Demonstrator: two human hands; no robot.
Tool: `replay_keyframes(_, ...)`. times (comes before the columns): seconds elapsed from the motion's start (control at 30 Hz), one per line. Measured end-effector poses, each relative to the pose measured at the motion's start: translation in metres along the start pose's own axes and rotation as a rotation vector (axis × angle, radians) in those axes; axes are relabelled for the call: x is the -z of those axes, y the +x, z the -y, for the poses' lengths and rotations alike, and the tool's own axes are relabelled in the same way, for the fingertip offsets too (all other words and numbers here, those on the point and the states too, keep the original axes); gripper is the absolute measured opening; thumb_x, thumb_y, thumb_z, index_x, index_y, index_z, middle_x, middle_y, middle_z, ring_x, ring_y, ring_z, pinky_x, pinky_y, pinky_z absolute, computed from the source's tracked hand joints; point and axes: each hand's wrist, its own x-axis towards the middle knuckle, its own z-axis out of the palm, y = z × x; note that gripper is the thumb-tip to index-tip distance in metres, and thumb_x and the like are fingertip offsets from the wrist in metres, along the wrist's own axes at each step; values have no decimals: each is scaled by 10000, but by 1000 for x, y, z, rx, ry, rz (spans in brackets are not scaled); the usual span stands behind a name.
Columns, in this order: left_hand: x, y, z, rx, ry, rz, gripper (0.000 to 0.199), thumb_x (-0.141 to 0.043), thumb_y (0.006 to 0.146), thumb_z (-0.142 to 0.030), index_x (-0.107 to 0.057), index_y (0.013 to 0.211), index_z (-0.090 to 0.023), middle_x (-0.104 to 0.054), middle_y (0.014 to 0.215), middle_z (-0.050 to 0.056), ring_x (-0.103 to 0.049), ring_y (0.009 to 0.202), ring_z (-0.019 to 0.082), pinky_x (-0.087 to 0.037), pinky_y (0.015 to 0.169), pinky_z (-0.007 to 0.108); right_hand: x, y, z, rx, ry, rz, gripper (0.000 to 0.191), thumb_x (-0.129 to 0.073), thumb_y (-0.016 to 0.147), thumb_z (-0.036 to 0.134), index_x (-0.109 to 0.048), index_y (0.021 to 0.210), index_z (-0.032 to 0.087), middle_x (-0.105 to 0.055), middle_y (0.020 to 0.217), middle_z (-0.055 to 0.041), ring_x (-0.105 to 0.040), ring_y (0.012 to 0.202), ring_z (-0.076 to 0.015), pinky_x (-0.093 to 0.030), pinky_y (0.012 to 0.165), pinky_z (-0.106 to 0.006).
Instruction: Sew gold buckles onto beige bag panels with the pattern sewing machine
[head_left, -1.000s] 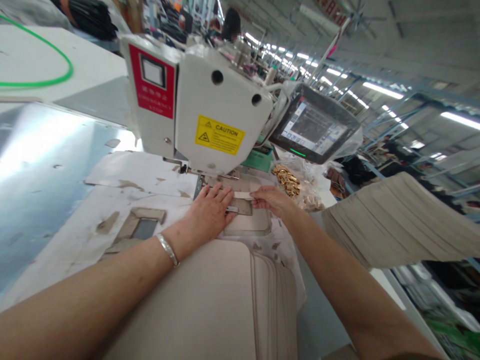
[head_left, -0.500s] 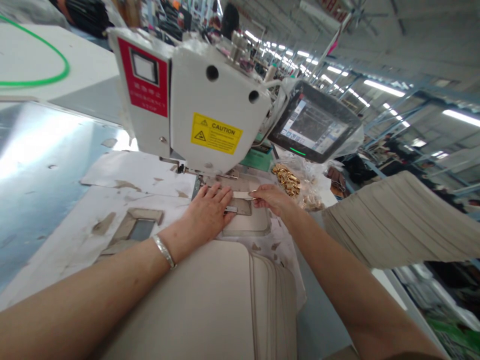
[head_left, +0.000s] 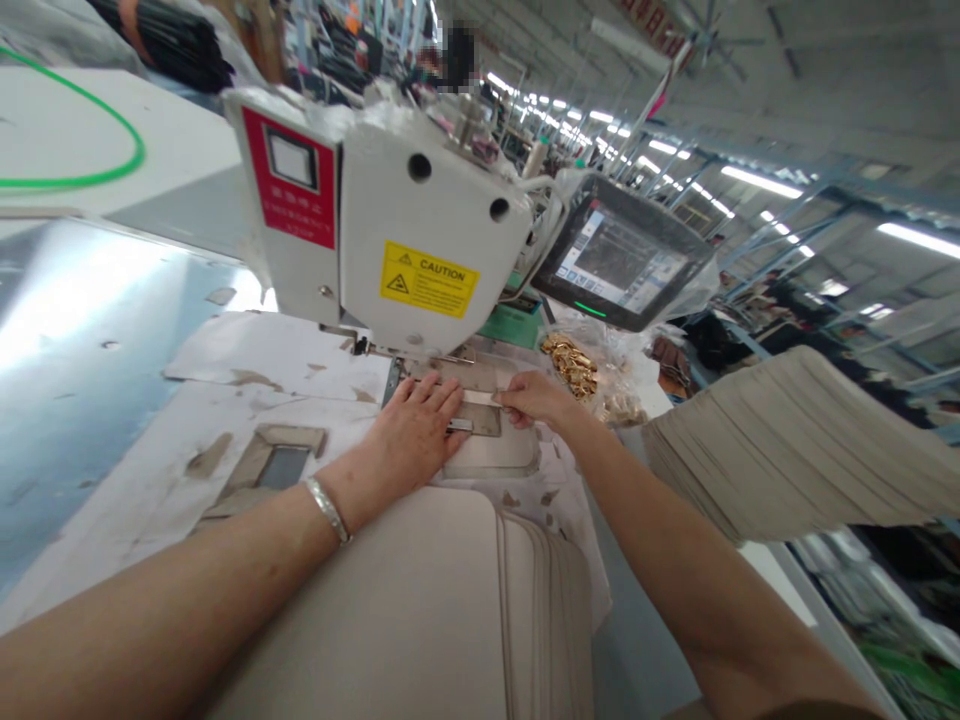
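My left hand [head_left: 420, 425] lies flat with fingers outstretched, pressing on a beige panel [head_left: 517, 455] and the metal clamp plate over it, beneath the sewing machine head [head_left: 427, 220]. A short cream strap [head_left: 480, 398] runs from beside my left fingertips to my right hand [head_left: 534, 398]. My right thumb and fingers are pinched on the strap's far end and hide it. Below my left hand a small metal clamp bar [head_left: 460, 427] shows. Close in front of me stands a stack of beige panels [head_left: 420, 600] with rounded corners.
A control screen [head_left: 622, 255] hangs right of the machine head. Gold metal fittings [head_left: 571, 365] lie in a plastic bag behind my right hand. More beige panels [head_left: 795, 440] are stacked at right. A beige frame-shaped piece [head_left: 259, 455] is at left on white paper [head_left: 150, 520].
My right fingers have curled in more tightly on the strap's end, covering a bit of gold-coloured metal that showed there before. My left hand stays in place. The view has shifted slightly.
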Motion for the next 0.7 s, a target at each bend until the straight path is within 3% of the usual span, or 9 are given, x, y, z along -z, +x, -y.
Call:
replay_keyframes(0.07,-3,0,1,-23,5,-12,546,-393,971,-423,-466,1421,-122,-454,1514,105,-352,1421,333,-291,1145,516,2,-2,1,-7,9,39,282,-631,887,128,-489,647,164,-542,418,52,-486,339,-63,-429,391,-150)
replay_keyframes(0.27,-9,8,1,-258,-48,-33,506,-349,992,-361,-425,1445,-148,-486,1493,90,-442,1365,238,-288,1142,405,4,-2,-1,-57,97,122,279,-661,867,154,-493,644,165,-587,453,26,-486,338,-70,-407,379,-163)
replay_keyframes(0.4,-4,13,-3,-214,-43,-53,493,-395,971,-374,-487,1393,-136,-555,1426,103,-512,1263,262,-356,1072,416,4,3,-7,-29,171,129,260,-706,818,166,-503,656,169,-591,449,29,-475,326,-70,-385,363,-160)
replay_keyframes(0.57,6,11,-7,-165,-30,-13,415,-462,945,-306,-545,1317,-141,-628,1312,118,-557,1164,250,-413,1014,392,-3,6,-20,35,241,18,210,-667,839,173,-504,707,180,-538,397,71,-402,281,-51,-291,319,-136)
replay_keyframes(0.7,13,6,-17,-43,27,1,384,-467,927,-262,-563,1254,-84,-640,1229,172,-569,1140,279,-451,965,405,-10,5,-24,69,269,-16,205,-670,837,154,-504,719,179,-539,404,75,-416,281,-53,-324,327,-134)
